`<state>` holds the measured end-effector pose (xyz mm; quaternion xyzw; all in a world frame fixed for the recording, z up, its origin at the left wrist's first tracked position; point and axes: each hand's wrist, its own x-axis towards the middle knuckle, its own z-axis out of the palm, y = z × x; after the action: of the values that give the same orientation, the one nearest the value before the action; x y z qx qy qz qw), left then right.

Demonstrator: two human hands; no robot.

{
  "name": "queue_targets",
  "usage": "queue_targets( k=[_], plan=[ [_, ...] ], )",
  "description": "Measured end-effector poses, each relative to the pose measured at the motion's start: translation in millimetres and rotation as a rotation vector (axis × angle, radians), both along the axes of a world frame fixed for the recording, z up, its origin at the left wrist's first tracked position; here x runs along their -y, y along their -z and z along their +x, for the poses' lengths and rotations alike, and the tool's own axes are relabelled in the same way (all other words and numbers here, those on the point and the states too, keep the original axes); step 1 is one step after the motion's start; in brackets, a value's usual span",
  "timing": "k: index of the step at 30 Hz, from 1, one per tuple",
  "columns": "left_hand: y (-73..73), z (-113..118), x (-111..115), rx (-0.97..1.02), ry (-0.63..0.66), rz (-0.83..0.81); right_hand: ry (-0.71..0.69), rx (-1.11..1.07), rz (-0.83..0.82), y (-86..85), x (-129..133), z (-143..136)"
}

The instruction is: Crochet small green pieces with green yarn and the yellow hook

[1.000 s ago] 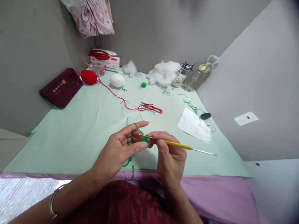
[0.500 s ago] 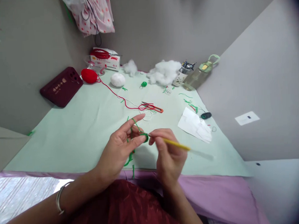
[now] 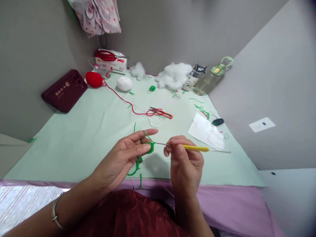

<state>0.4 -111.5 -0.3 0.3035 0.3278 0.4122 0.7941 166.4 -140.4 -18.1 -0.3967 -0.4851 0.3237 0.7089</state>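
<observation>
One small green crochet piece (image 3: 150, 148) lay pinched in the left hand (image 3: 118, 158), raised over the near part of the table (image 3: 78, 145); I took it as clock centre, twelve pointing away from the person. One strand of green yarn (image 3: 148, 136) ran up over that hand. Between three and four, one right hand (image 3: 187, 162) gripped a yellow-handled hook (image 3: 195, 148), its tip touching the piece's edge. Farther: white paper scraps (image 3: 203, 129), between two and three; orange-handled snips (image 3: 167, 115), one; white yarn ball (image 3: 124, 84), between eleven and twelve; white stuffing (image 3: 174, 76), between twelve and one; red yarn ball (image 3: 93, 79), eleven.
</observation>
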Motion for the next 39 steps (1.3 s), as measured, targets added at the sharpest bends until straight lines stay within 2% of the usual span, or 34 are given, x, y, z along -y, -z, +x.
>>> queue_targets(
  k=[3,8,15,19,21,24,27,29,32,34,36,39],
  plan=[
    [1.7,4,4,-0.088,-0.052,0.095,-0.026,0.058,0.018,1.4,1,-6],
    [3.7,8,8,-0.103,-0.137,0.226,0.06,0.231,0.069,2.6,5,-15],
    [-3.0,7,6,0.013,-0.052,0.077,-0.045,0.068,-0.011,2.7,3,-12],
    [-5.4,3,0,0.044,0.046,-0.011,-0.037,-0.036,-0.066,-0.8,-1,-3],
    [-7.5,1,-3,0.05,0.065,-0.022,-0.039,-0.112,-0.086,-4.0,-3,2],
    [-11.4,1,-2,0.028,0.018,0.036,-0.085,-0.164,-0.082,-8.7,-6,2],
    [-13.4,5,2,-0.027,-0.017,0.136,-0.105,-0.033,-0.019,-11.0,-5,-5],
    [-13.1,8,4,-0.059,-0.035,0.158,-0.061,0.12,0.014,-10.7,-2,-10],
    [-12.4,13,4,-0.05,-0.105,0.13,0.096,0.428,0.123,-8.6,5,-12],
    [-13.1,13,1,0.008,-0.083,0.056,0.21,0.611,0.247,-8.6,7,-10],
    [-14.8,11,-2,0.073,-0.012,-0.037,0.241,0.622,0.282,-11.6,8,-5],
    [-17.9,8,-5,0.068,0.017,-0.061,0.138,0.351,0.135,-18.8,3,-1]
  ],
)
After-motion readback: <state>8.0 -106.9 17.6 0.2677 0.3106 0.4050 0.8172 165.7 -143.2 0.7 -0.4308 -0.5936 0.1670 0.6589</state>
